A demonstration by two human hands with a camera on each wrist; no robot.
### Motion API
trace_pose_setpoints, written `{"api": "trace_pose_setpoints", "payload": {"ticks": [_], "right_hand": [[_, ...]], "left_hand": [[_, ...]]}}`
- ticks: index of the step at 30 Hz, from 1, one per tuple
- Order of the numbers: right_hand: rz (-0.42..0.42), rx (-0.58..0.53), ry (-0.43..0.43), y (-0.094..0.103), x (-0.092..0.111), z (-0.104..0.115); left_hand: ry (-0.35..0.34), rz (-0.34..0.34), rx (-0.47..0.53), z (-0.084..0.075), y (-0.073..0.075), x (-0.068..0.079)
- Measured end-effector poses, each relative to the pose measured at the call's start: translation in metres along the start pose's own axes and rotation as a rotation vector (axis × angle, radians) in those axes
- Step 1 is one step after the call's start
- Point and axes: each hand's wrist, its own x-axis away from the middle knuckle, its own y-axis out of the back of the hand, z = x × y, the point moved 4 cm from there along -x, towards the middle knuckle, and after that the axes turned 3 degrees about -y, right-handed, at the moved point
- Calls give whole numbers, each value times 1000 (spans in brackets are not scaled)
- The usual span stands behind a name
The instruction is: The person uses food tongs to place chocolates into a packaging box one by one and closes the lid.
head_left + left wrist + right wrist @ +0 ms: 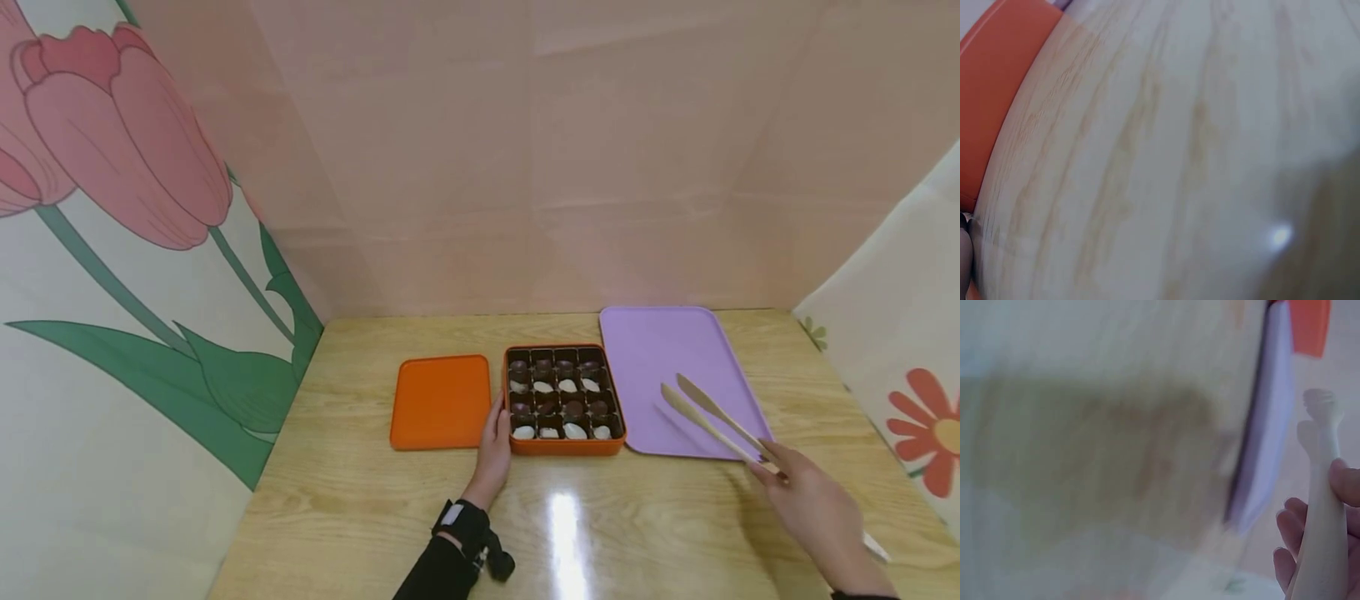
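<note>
An orange box (566, 447) sits on the table in the head view, its dark divided insert holding rows of dark and white chocolates (575, 431). My left hand (495, 450) lies along the box's left side, fingers extended against the wall. The left wrist view catches the orange wall (1004, 81) at its left edge. In my right hand (817, 504) is a pair of pale beige tongs (686, 407), tips apart with nothing between them, held over the purple tray (660, 342). The right wrist view shows thumb and fingers around the tongs (1325, 544).
To the left of the box lies a flat orange lid (441, 402). The purple tray is just right of the box, close against its side. A pink backdrop (525, 167) rises behind the wooden table (337, 517), with flower-printed cloths at both sides.
</note>
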Motion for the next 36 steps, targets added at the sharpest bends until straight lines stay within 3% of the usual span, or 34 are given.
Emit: {"api": "trace_pose_setpoints", "payload": {"ticks": [5,13,18,22,25,28,31,34,36], "right_hand": [[39,25,-67,-5,3,-34],[29,7,-66,-10,5,-47],[66,0,-74,-16,6,-51],[82,-4,-91,-18,7,-54],[60,-8,-87,-18,8,-54],[49,-10,-85,-18,9,-53],[45,-10,-84,-20,9,-52],[47,-9,-85,-21,9,-52],[58,-11,-92,-21,9,-53]], "left_hand": [[0,2,6,-15,2,6],[-18,-16,-10,6,1,-1],[12,-42,21,6,3,-1],[52,-11,28,-3,6,1],[50,58,-18,-13,11,0],[-1,147,-193,-24,21,2],[-156,190,-589,-34,37,8],[-315,135,-1012,-43,56,14],[-364,90,-1182,-46,68,18]]}}
